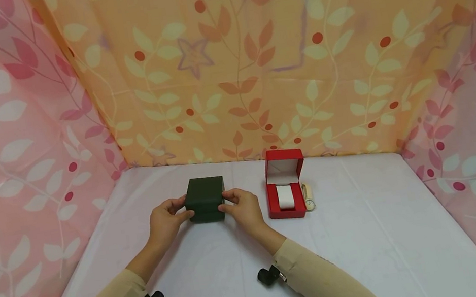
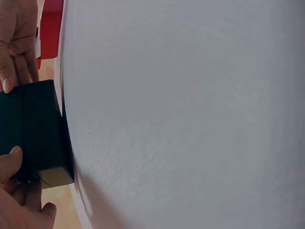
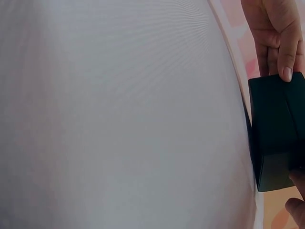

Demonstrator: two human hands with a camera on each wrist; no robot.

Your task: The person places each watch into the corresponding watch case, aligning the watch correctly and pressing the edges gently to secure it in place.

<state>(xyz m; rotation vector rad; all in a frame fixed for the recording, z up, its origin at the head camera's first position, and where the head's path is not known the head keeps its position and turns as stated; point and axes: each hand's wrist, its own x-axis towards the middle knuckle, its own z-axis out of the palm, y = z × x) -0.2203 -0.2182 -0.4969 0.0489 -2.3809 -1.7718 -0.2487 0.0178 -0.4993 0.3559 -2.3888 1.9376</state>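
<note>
A dark green box (image 1: 205, 199) with its lid closed is held between both hands. My left hand (image 1: 167, 222) grips its left side, the thumb on the front near the corner. On the opposite side my right hand (image 1: 243, 208) pinches the box, its thumb also at the front. A seam between lid and base shows in the left wrist view, where the same green box (image 2: 38, 129) stands at the left edge. Most of the fingers behind the box are hidden.
To the right stands an open red watch box (image 1: 275, 215) with a white cushion (image 1: 285, 197) inside. A watch (image 1: 309, 199) with a pale strap lies against its right side. White cloth (image 1: 370, 231) covers the table; patterned curtains (image 1: 226, 68) enclose the back and sides.
</note>
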